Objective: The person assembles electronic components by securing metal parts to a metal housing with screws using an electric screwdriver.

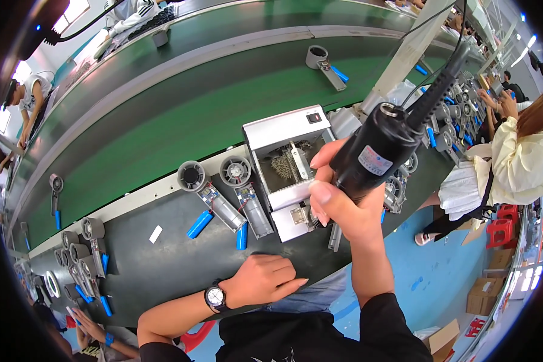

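Note:
My right hand (350,208) grips a black corded electric screwdriver (374,154), its fingers wrapped round the lower body. The tool is held over a white screw feeder (286,130), whose open tray holds many small screws (286,166). The screwdriver's tip is hidden behind my fingers. Along the table's near edge rests my left hand (262,280), fingers loosely curled with nothing visible in them. Left of the feeder lie two grey handheld fan bodies (220,205) (253,208) with exposed circuit boards; blue battery cells (200,224) (242,236) are beside them.
More fan bodies cluster on the dark table (151,265) at the left and beyond the feeder at the right. A green conveyor belt (223,90) runs behind, carrying another fan body (326,66). A pale post (404,51) rises at the back right. Co-workers sit nearby on both sides.

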